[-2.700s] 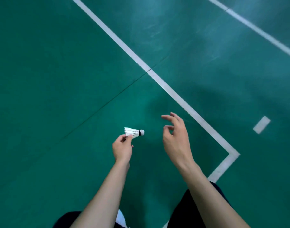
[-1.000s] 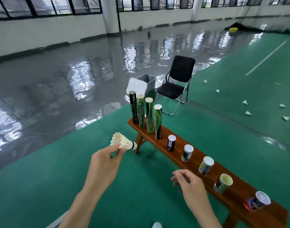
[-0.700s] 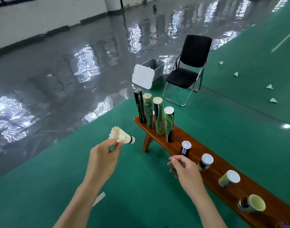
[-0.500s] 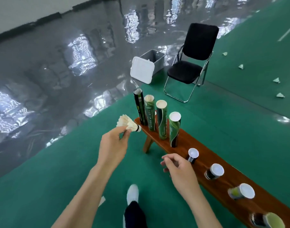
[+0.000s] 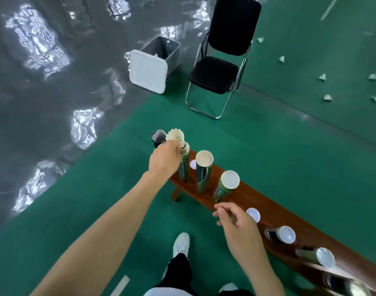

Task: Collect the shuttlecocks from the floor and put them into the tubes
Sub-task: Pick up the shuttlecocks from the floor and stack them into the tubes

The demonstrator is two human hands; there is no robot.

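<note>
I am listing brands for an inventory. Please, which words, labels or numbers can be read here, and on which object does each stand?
None can be read.
Tall green cardboard tube under the white feather shuttlecock: pale vertical lettering, too blurred.
Shuttlecock band: a small mark, too small.
Short black tube lying on the brown wooden bench: white marking, blurred.

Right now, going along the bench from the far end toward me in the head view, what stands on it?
Black tube → tube under the shuttlecock in the left hand → open tube → third green tube → small white-capped cans.
</note>
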